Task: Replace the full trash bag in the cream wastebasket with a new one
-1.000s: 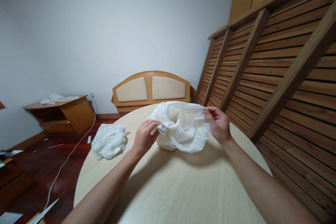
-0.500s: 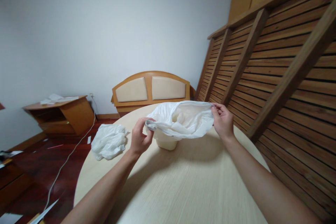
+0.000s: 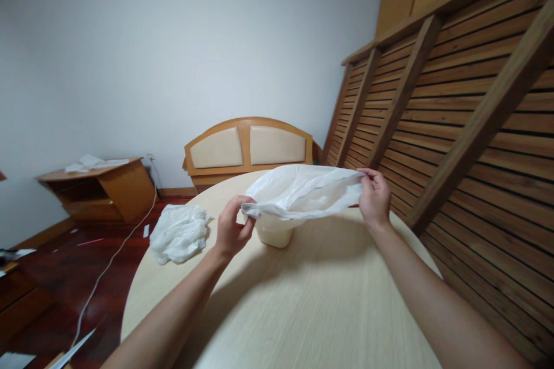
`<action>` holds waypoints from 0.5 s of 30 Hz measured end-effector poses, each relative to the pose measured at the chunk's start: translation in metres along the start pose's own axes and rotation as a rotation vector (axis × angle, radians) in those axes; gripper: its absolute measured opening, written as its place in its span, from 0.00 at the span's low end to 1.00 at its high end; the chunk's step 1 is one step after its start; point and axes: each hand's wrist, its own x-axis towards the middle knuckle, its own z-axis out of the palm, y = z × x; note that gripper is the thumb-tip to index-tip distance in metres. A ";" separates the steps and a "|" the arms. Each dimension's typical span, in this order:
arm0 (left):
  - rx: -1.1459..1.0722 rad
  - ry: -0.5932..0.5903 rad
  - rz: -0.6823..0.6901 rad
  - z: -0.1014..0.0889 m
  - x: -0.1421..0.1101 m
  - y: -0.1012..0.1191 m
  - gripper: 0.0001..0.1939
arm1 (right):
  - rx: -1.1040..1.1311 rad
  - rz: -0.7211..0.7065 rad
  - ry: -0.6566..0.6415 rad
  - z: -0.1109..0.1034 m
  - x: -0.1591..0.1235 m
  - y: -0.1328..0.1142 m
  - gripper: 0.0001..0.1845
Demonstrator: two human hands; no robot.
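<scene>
A thin white plastic bag (image 3: 303, 193) is stretched sideways between my two hands. My left hand (image 3: 236, 222) pinches the gathered left end of its rim. On the other side, my right hand (image 3: 374, 196) grips the right corner between thumb and fingers. Beneath the bag stands a small cream-coloured container (image 3: 274, 235) on the round table (image 3: 337, 300); its upper part is hidden by the plastic. Left of my left hand lies a crumpled white plastic bag (image 3: 179, 233), apart from both hands.
A wooden slatted frame (image 3: 467, 115) leans along the right side. Behind the table is a headboard (image 3: 251, 150). At left, a low wooden cabinet (image 3: 99, 190) bears papers, and a white cable (image 3: 112, 259) runs over the dark red floor.
My right hand has moved slightly right, pulling the bag wider. The bag's mouth has narrowed and flattened, and the container's inside no longer shows. My left hand has barely moved.
</scene>
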 end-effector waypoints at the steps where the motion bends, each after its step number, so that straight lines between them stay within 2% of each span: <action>1: -0.009 -0.014 0.036 0.000 0.000 0.001 0.04 | 0.000 0.018 -0.005 0.000 -0.001 0.000 0.13; 7: -0.031 -0.089 0.192 0.001 -0.002 0.006 0.08 | -0.018 0.053 -0.030 0.002 -0.002 0.001 0.12; 12: -0.039 -0.128 0.265 0.004 -0.004 0.008 0.08 | -0.105 -0.083 -0.039 0.006 -0.007 -0.008 0.15; 15: -0.039 -0.147 0.288 0.004 -0.005 0.008 0.08 | -0.188 -0.226 -0.174 0.007 -0.014 -0.017 0.14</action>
